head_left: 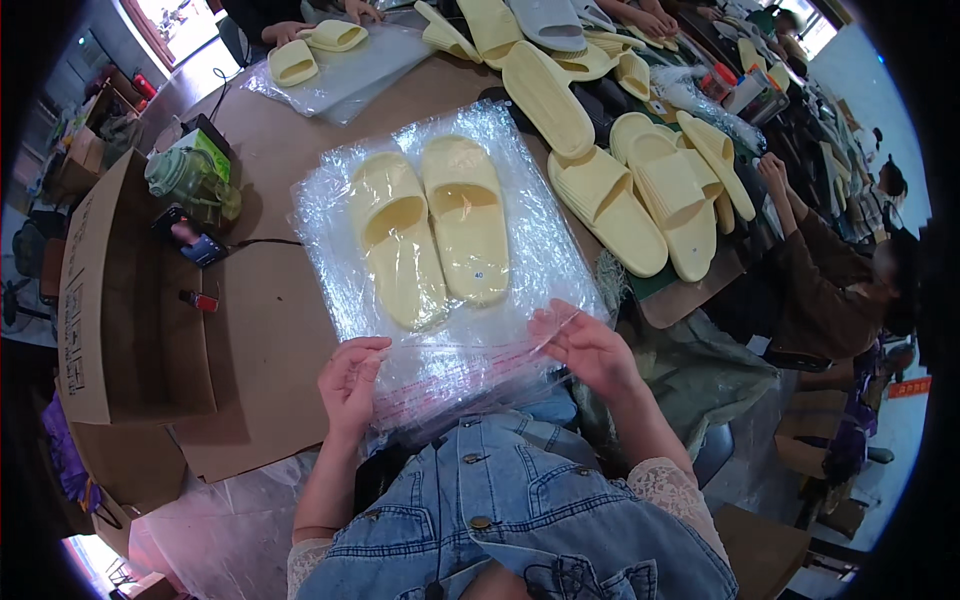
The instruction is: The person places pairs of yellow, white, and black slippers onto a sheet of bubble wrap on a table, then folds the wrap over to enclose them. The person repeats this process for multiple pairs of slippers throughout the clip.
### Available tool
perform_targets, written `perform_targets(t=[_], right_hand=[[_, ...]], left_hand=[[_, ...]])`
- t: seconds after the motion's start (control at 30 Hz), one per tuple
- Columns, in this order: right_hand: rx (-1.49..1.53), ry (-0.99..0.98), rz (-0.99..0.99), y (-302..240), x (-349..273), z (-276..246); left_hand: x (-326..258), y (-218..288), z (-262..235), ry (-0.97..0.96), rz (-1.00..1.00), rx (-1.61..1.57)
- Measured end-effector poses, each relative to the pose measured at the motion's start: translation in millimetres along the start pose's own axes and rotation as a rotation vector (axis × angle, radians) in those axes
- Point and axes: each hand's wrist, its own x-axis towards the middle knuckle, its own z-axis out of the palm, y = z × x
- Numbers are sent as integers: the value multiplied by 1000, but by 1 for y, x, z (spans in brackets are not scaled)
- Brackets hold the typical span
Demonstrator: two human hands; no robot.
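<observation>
Two hands of yours are at the near edge of the clear film: the left hand has its fingers half curled at the edge, and you cannot tell from here whether it grips; the right hand is spread, its fingertips against the film. Between them the film's edge runs across just below the heels of a pair of pale yellow slippers. The pair lies side by side, toes away from you, on a stack of clear plastic bags; whether it is inside the top one is hard to tell. Pink stripes cross the stack near your waist. Beneath is the brown counter.

To your left stands an open cardboard box, with a green-lidded jug, a phone and a small red bottle near it. On your right, more yellow slippers lie heaped, with a grey slipper at the back. Across from you, a co-worker's hand is beside another yellow pair.
</observation>
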Motion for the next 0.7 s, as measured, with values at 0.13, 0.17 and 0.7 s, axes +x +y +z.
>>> perform_targets(t=[0.13,0.17,0.7], right_hand=[[332,-99,143,3,4,-13],[415,-138,162,3,5,-13],[678,-77,112,25,9,14]], left_hand=[[-1,-3,1,18,-29,-64],[-2,-3,1,10,-29,-53],[-7,-17,-7,-134,-32,-10]])
